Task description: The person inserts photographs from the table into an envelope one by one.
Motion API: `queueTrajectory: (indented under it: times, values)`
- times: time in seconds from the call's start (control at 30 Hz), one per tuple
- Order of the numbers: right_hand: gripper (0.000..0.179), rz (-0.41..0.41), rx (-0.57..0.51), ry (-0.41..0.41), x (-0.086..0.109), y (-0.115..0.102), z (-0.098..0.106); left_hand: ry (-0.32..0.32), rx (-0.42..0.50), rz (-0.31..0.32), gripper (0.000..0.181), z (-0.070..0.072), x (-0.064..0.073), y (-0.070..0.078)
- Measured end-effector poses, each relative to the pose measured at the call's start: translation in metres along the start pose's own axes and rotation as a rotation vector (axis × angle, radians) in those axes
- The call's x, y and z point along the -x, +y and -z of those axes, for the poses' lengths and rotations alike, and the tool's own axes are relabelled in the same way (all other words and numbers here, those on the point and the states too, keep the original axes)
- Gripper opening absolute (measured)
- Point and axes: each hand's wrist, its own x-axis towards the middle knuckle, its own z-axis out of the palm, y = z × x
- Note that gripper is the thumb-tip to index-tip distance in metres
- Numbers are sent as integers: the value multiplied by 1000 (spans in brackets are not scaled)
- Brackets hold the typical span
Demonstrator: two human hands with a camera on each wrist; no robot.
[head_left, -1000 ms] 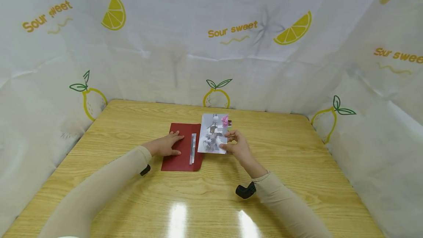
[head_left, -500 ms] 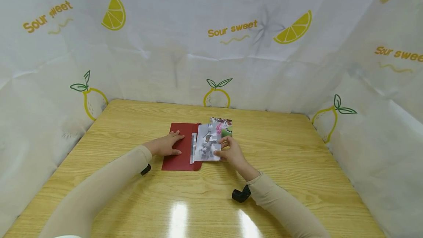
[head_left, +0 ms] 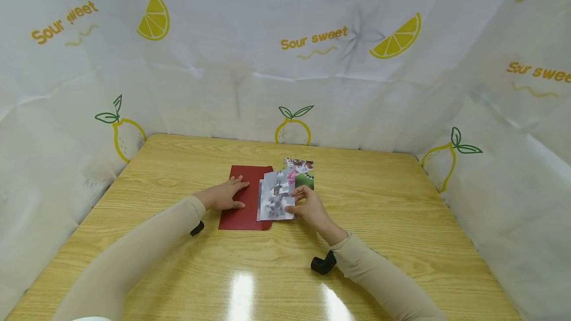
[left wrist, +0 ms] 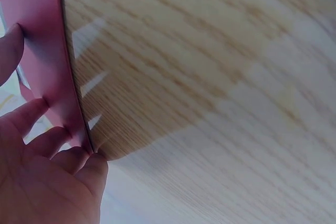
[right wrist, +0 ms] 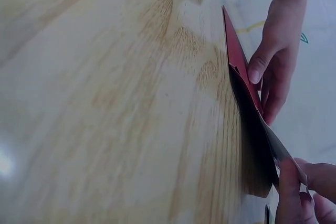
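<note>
A red envelope (head_left: 238, 219) lies on the wooden table with its opening toward the right. My left hand (head_left: 226, 195) rests on it with fingers spread, pressing it down; in the left wrist view the fingertips touch the red envelope (left wrist: 44, 51). My right hand (head_left: 310, 209) pinches the right edge of a photo (head_left: 277, 197) of grey and white tones with a pink patch. This photo overlaps the envelope's open side and a pale strip (head_left: 259, 202) sticking out there. Behind it lies a second photo (head_left: 305, 175), green and brown, partly covered.
The wooden table (head_left: 379, 202) runs back to a white curtain (head_left: 223, 63) printed with lemons. Black wrist-camera mounts (head_left: 323, 263) hang under both forearms. Bright reflections show on the table's front part.
My right hand has brought the grey photo down and left over the envelope's open side, uncovering more of the green and brown photo. My left hand has stayed in place.
</note>
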Motion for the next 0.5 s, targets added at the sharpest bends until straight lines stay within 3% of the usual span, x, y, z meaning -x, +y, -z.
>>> queueTrajectory:
  times: [0.5]
  values:
    - [37,-38,-3,-17,4,-8,-5,0,9,1,73,2,1,2]
